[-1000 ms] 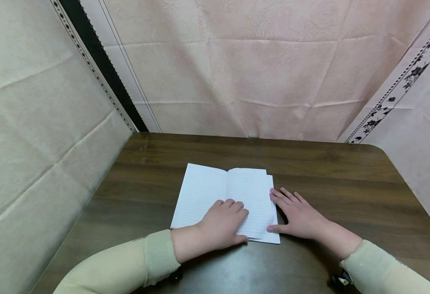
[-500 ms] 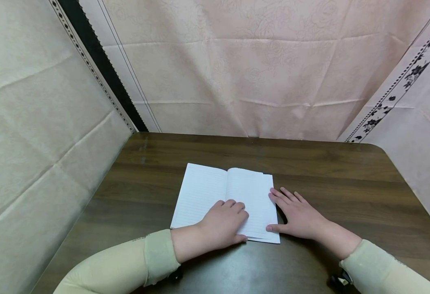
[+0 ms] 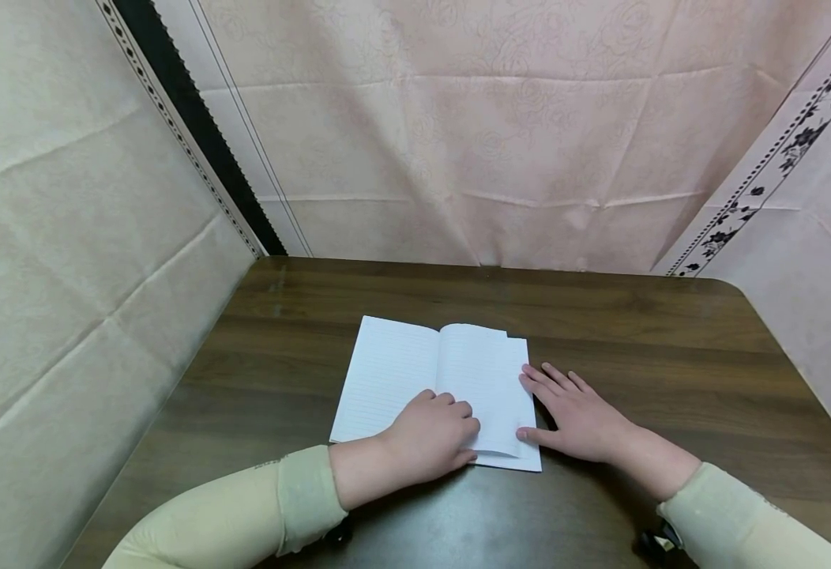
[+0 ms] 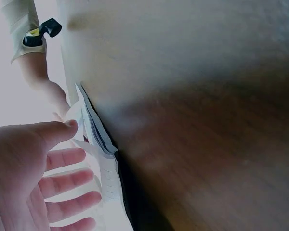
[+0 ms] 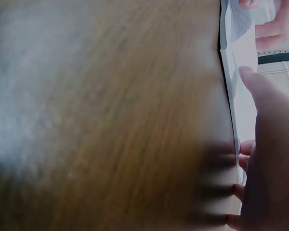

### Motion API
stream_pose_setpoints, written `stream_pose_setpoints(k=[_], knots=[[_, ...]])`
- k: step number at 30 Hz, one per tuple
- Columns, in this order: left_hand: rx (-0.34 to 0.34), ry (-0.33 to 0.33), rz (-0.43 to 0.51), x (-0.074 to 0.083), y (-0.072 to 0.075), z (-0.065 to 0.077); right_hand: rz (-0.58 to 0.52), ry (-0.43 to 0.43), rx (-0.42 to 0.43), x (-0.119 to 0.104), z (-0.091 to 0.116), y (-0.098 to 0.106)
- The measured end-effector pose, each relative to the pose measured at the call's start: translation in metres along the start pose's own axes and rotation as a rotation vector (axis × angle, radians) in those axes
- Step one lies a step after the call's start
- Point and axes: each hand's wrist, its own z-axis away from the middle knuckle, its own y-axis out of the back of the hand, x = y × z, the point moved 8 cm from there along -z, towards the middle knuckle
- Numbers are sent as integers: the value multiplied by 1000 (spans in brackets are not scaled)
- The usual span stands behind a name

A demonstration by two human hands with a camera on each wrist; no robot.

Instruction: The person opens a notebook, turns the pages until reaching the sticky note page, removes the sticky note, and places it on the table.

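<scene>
A ruled notebook lies spread at its middle fold on a wood-grain table, about midway between the table's left and right edges, short of the far edge and well apart from the rounded far right corner. A person's left hand rests across the lower part of the pages beside the fold, its fingers loosely extended in the wrist view, with thumb and forefinger apart and no firm grip showing. The right hand, grasping nothing, spreads its fingers along the notebook's right edge. The upper right sheet bows up, its outer edge falling short of the paper beneath. The notebook looks light and floppy, likely to slide on the smooth table if nudged; single sheets appear thin, easily creased or torn, and apt to spring back. The best hold for one page would seem to be its free outer corner, pinched gently, with a flat palm by the fold as anchor; for the whole, both outer edges, supported from below.
</scene>
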Motion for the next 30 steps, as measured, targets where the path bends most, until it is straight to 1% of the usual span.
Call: stream_pose_setpoints(k=[6, 9, 12, 15, 21, 25, 30], knots=[[75, -30, -32, 3, 7, 1, -5, 31, 10, -1, 2, 1], [108, -22, -42, 3, 9, 1, -7, 26, 0, 0, 2, 1], [130, 2, -34, 2, 11, 0, -3, 12, -21, 1, 1, -1], [154, 32, -7, 0, 15, -1, 2, 1, -35, 3, 0, -3], [197, 83, 76, -7, 26, -6, 9, 16, -5, 2, 1, -2], [219, 107, 121, -13, 37, -7, -6, 17, -2, 0, 1, -1], [269, 127, 141, -19, 53, -7, -12, 18, 0, 0, 1, 0]])
